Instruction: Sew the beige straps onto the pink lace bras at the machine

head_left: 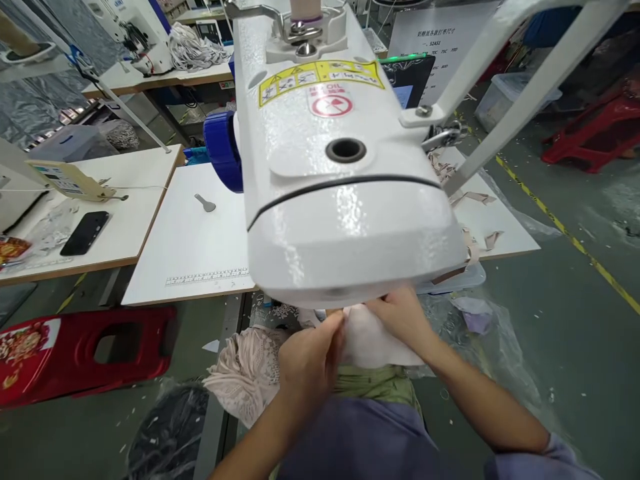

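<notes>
A white sewing machine [330, 167] fills the middle of the view, its head hanging over the table's front edge. Just below it, my left hand [307, 363] pinches the left side of a pale pink fabric piece [367, 343]. My right hand [400, 317] grips the same piece from the right, fingers curled on its top edge. Both hands sit close together over my lap, under the machine's head. The fabric's upper part is hidden by the machine.
The white table [195, 247] carries a printed ruler strip and a small grey tool [205, 203]. A black phone [85, 232] lies on the left table. Pink lace fabric [245, 373] hangs below. A red stool [85, 350] stands left; fabric scraps [480, 220] lie right.
</notes>
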The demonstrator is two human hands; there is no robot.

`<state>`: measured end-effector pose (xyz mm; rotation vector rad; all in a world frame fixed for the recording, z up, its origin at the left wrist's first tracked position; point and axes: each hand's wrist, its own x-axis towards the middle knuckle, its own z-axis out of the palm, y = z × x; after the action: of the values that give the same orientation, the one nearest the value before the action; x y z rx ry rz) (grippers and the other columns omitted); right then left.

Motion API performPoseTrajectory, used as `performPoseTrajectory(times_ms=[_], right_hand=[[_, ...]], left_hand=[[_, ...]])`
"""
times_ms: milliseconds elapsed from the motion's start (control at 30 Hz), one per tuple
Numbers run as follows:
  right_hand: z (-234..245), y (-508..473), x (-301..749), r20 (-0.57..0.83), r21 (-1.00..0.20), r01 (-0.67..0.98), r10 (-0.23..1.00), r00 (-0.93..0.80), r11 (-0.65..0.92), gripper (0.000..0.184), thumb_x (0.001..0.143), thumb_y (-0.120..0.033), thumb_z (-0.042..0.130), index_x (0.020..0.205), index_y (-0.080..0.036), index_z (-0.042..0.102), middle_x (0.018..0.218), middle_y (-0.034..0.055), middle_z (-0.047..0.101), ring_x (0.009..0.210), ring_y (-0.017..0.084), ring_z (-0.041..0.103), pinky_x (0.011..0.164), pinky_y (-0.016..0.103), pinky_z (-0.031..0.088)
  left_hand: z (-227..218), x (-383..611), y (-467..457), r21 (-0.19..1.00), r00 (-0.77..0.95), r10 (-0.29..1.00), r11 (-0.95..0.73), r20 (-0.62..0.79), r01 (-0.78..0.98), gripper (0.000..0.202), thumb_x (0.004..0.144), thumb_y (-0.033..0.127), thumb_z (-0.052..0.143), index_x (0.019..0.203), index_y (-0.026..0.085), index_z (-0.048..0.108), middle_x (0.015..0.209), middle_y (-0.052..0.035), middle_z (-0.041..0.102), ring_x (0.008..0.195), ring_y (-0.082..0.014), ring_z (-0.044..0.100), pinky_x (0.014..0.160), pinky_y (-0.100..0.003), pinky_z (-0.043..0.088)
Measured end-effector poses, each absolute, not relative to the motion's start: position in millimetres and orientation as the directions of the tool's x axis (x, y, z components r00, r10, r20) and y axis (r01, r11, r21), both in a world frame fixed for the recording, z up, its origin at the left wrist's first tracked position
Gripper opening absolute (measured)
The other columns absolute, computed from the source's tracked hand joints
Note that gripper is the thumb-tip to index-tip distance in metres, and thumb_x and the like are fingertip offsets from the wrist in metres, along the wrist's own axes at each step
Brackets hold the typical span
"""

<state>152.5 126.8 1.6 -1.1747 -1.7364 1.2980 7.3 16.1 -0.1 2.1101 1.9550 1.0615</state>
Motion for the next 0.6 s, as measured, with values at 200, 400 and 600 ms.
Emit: performPoseTrajectory(times_ms=[200,400,600], right_hand=[[-2,158,141,0.052,-0.925,0.303,0.864,-0.502,0.231,0.008,0.084,-0.026,0.057,0.089,-0.023,0.063,0.062,-0.0013,0.062,0.062,0.018,0.056,0.063,0.03,0.047],[3,168,133,0.115,-0.899,0.308,0.845,-0.522,0.312,0.01,0.08,-0.024,0.057,0.071,-0.024,0.053,0.056,-0.0033,0.051,0.055,0.016,0.047,0.055,0.029,0.041],[3,168,133,0.121,-0.907,0.296,0.858,-0.5,0.301,0.023,0.08,-0.028,0.058,0.064,-0.024,0.043,0.053,-0.0031,0.043,0.054,0.015,0.039,0.05,0.029,0.035]], left_hand=[[0,-2,25,0.24,0.038,0.86,-0.184,0.508,0.953,0.034,0.103,0.025,0.04,0.1,0.016,0.072,0.056,0.0017,0.068,0.046,-0.0138,0.06,0.051,-0.029,0.035],[0,-8,28,0.223,0.032,0.875,-0.158,0.484,0.962,0.035,0.102,0.028,0.042,0.103,0.014,0.074,0.065,-0.0016,0.074,0.05,-0.0152,0.065,0.049,-0.031,0.036],[0,-10,28,0.241,0.024,0.893,-0.147,0.45,0.959,0.031,0.099,0.026,0.046,0.105,0.015,0.074,0.071,-0.002,0.077,0.053,-0.0166,0.069,0.049,-0.03,0.038]])
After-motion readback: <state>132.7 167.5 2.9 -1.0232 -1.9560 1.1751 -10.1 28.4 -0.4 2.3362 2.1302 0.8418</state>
